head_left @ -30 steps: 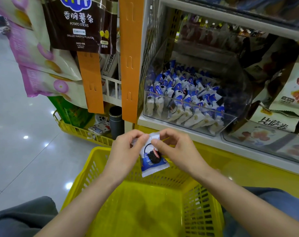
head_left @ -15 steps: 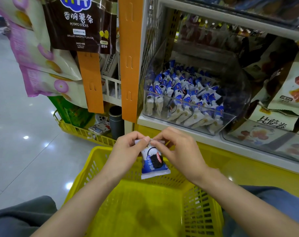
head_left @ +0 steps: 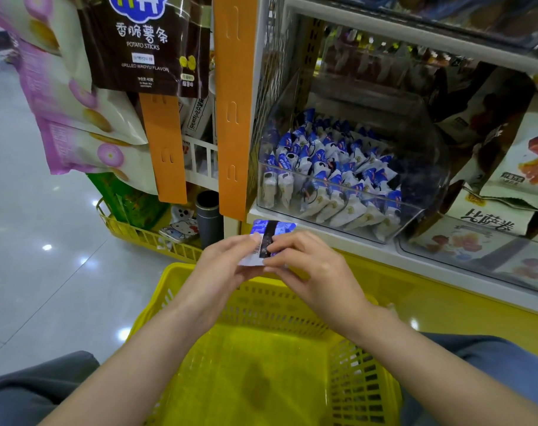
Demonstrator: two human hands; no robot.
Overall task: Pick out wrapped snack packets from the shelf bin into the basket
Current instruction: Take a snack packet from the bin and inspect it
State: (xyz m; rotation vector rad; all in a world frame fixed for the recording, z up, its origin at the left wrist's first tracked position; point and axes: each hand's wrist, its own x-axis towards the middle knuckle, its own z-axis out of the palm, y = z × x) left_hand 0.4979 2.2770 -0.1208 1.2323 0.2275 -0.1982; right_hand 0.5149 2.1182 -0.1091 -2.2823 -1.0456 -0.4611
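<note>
I see both hands raised together over the far rim of the yellow basket [head_left: 363, 382]; the left hand [head_left: 227, 269] pinches the left edge of one snack packet [head_left: 269, 238] between thumb and fingertips, and the right hand [head_left: 316, 272] pinches its right side, so the two hands nearly touch around it; the packet is blue and white with a dark band, tipped up toward the shelf and blurred, so I cannot read its print; it is in the air, just in front of the white shelf edge [head_left: 415, 256] and above the basket, not inside it; the basket floor below looks bare yellow mesh.

Behind the hands sits the clear bin [head_left: 421, 192] on the shelf, with many blue and white packets [head_left: 332, 167] heaped inside, some standing in rows against its front wall; to the right of it I make out larger snack bags [head_left: 519, 161] leaning in another clear tray; to the left hangs an orange strip [head_left: 233, 103], and beside that a dark bag of potato sticks [head_left: 144, 41] over pink and cream bags [head_left: 77, 118]; lower left, a smaller yellow rack [head_left: 144, 238] holds a grey cylinder [head_left: 208, 216] and a cartoon cat tin [head_left: 181, 230]; the glossy floor [head_left: 31, 241] reflects ceiling lights.
</note>
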